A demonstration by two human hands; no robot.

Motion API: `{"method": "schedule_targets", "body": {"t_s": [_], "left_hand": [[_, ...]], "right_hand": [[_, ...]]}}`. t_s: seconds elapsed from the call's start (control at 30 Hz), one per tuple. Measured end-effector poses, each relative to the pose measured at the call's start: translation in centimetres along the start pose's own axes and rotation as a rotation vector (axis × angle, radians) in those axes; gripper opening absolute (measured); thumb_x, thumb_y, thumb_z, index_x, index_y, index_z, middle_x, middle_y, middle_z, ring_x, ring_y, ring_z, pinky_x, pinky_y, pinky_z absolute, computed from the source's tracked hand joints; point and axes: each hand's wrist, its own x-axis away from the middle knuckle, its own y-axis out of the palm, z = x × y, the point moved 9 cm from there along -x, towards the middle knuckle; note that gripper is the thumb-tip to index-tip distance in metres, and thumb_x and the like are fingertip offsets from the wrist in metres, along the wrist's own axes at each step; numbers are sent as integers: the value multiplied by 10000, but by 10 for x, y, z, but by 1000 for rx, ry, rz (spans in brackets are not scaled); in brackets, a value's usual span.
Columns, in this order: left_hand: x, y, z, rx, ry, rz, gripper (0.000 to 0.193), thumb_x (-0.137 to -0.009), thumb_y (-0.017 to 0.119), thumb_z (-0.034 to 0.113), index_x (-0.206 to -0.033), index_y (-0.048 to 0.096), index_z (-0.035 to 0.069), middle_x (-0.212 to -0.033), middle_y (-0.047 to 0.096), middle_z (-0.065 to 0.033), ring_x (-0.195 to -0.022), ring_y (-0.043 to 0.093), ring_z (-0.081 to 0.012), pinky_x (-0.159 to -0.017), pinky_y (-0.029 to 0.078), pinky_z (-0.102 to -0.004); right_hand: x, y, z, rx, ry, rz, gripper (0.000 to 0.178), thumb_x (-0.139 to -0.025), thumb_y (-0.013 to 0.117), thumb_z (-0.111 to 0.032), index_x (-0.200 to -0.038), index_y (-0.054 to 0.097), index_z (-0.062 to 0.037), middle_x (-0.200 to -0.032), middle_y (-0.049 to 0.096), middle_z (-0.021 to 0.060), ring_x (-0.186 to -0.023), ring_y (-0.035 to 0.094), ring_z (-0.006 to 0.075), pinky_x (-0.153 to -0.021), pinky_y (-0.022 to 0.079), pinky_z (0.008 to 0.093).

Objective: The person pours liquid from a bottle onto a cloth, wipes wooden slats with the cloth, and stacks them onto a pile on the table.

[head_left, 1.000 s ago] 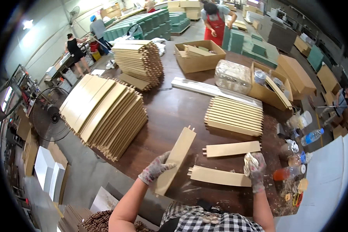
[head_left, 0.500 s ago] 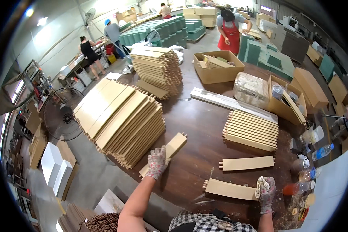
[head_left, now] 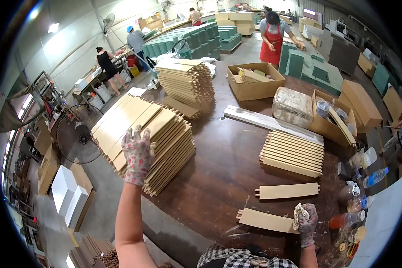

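Note:
My left hand [head_left: 137, 157], in a flowered glove, rests on the near top edge of a large stack of beige slats [head_left: 120, 115], its fingers stretched out over the boards. In my right hand [head_left: 307, 232], gloved as well, is a crumpled off-white cloth [head_left: 301, 214], which touches the right end of a beige slat [head_left: 267, 220] lying on the brown table [head_left: 219, 178]. That slat has small pegs at its left end. A second slat [head_left: 288, 191] with pegs at both ends lies just beyond it. Farther off sits a row of slats [head_left: 292, 153] packed side by side.
Another slat stack [head_left: 187, 87] stands behind the large one. A long white board [head_left: 272, 124], a wrapped block [head_left: 292, 105] and open cartons [head_left: 257, 87] line the far side. Bottles [head_left: 346, 219] crowd the right edge. A floor fan [head_left: 79, 134] stands left; a person in a red apron [head_left: 271, 44] works beyond.
My left hand has moved from the table up and left onto the large stack. The slat it held is gone from its place on the table. My right hand stays by its slat.

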Motion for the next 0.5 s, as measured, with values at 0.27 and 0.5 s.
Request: {"method": "schedule_targets", "body": {"t_s": [0.27, 0.5], "left_hand": [[130, 1, 218, 1122, 484, -228, 730, -745, 755, 349, -1342, 465, 42, -1379, 450, -204, -1289, 406, -402, -1054, 348, -508], [206, 35, 300, 1308, 579, -495, 958, -637, 820, 360, -1411, 377, 10, -1375, 458, -220, -1294, 414, -395, -1080, 339, -470]], "right_hand": [[27, -32, -27, 97, -23, 86, 179, -768, 620, -115, -924, 604, -29, -912, 584, 78, -859, 591, 199, -789, 490, 329], [38, 35, -49, 428, -168, -10, 263, -714, 640, -103, -977, 645, -95, -966, 621, 118, -909, 594, 294, -820, 470, 414]]}}
